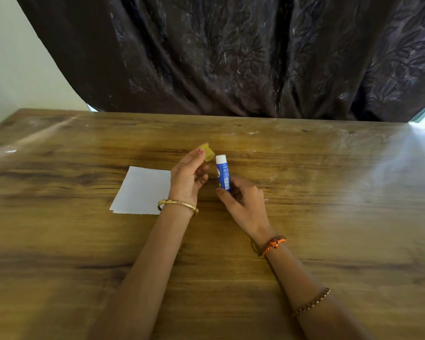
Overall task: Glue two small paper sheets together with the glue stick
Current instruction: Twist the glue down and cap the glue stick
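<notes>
1. Left hand (188, 179), centre of frame, raised above the table, thumb and fingertips pinching the yellow cap (207, 152) at its top end; the other fingers curl loosely inward.
2. Right hand (243, 203), just right of centre, fingers wrapped around the lower part of the glue stick (223, 174).
3. Glue stick: blue tube, near upright, tilted slightly, white tip exposed at the top. Cap is off and sits just upper left of the tip, very close; cannot tell if touching.
4. Paper sheets (142, 191): white, lying flat on the table (329, 192), left of centre, stacked with a second edge peeking out at the lower left corner. Right edge is hidden behind the left wrist. Neither hand touches them.
5. Gold bangle (178, 204) on the left wrist; orange thread band (272, 244) on the right wrist, beaded bracelet (312, 302) further down the right forearm, lower right of frame.
6. Table: wood grain, glare patch at right side.
7. Dark patterned curtain (231, 57) fills the upper frame behind the table; pale wall (15, 69) at upper left.
</notes>
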